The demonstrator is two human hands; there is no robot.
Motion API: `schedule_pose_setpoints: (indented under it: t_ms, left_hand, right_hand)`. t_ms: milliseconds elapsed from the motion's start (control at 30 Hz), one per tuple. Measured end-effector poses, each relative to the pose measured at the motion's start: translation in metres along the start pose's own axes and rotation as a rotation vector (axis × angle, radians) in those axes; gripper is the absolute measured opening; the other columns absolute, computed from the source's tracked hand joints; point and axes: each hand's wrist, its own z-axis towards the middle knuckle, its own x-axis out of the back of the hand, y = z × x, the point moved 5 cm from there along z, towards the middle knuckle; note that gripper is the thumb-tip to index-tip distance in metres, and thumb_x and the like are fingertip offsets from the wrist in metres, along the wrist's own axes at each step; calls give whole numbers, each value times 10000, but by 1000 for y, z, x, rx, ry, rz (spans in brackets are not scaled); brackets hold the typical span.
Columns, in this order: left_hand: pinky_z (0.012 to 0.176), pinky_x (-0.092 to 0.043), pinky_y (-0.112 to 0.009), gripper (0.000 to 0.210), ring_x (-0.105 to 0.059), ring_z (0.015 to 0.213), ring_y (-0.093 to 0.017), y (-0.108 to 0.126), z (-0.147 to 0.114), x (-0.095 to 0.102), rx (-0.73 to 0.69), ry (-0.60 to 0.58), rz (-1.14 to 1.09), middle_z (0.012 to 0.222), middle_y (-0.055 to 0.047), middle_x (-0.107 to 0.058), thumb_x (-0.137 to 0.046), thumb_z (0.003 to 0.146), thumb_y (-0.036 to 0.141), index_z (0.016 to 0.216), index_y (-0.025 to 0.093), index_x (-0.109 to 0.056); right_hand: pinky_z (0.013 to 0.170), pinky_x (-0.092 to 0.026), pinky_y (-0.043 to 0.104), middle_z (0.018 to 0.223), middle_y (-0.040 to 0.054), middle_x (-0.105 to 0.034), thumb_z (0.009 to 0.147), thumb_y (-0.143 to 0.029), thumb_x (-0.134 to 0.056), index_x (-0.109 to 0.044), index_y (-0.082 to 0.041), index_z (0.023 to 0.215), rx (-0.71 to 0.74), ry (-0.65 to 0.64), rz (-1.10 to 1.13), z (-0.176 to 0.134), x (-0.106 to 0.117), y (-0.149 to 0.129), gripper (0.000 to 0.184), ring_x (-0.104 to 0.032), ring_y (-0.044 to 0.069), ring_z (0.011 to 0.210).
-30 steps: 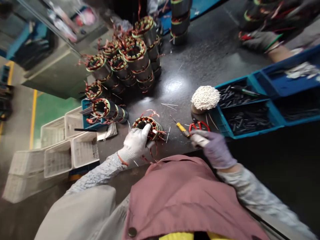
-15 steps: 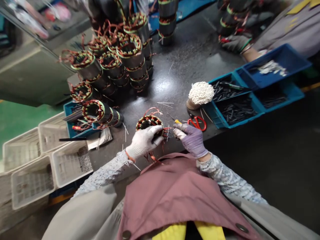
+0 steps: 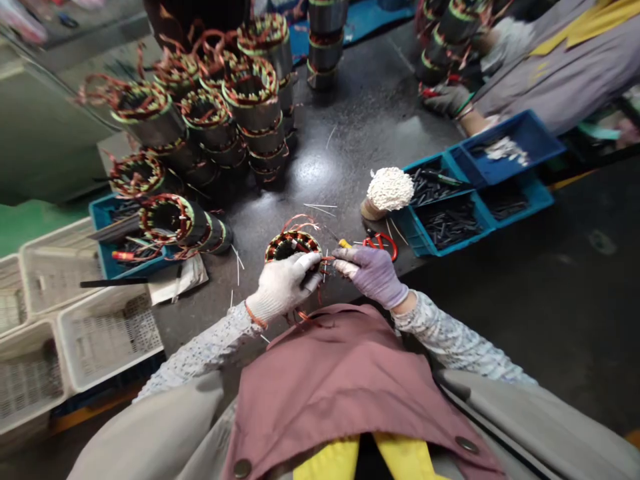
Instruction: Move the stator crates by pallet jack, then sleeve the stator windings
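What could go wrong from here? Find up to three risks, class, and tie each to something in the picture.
1. Loose wires trail on the near side of the wound ring, close to the apron, and might snag on it.
2. The yellow-handled tool lies right by the fingers of the right hand, which could knock it.
3. The stacked cores stand several high, so a bump might topple one.

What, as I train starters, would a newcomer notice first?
Probably the stacked wire-wound rings, far left on the table. Then the white bundle beside the blue bins, right. Nearest, the left hand holds another ring; the right hand seems to pinch its wire.
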Motion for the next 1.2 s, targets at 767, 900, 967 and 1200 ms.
schedule_pose_setpoints:
  t_ms: [767,900,967,1200]
  left_hand:
    - [596,-529,-247,321,-736,809,-199,-4,-15,13,10,250,226,1031,-38,-759,-621,843,353,1138,228,-650]
    - [613,-534,-247,346,-734,818,-200,2,-18,14,86,248,244,1025,-52,-757,-647,831,362,1143,212,-646]
    - [676,-551,-260,357,-727,827,-198,2,-19,16,102,248,217,1020,-59,-752,-665,821,351,1149,211,-643]
    - [771,-562,-316,356,-709,838,-216,-2,-19,24,51,283,175,979,-83,-733,-719,782,319,1114,205,-658]
  right_hand:
    - [820,-500,295,908,26,-724,850,-221,-578,-714,-201,913,-383,28,-121,9,64,83,151,-664,166,844]
    - [952,-418,532,933,170,-692,835,-262,-586,-690,-163,763,-738,151,-373,7,157,183,160,-614,342,1019]
    - [953,-397,571,990,188,-681,831,-283,-625,-685,-165,763,-842,71,-471,15,168,211,149,-594,351,1039]
    - [988,-415,456,1206,176,-653,945,-319,-548,-662,-109,1144,-795,-99,-557,27,175,227,311,-582,261,1115]
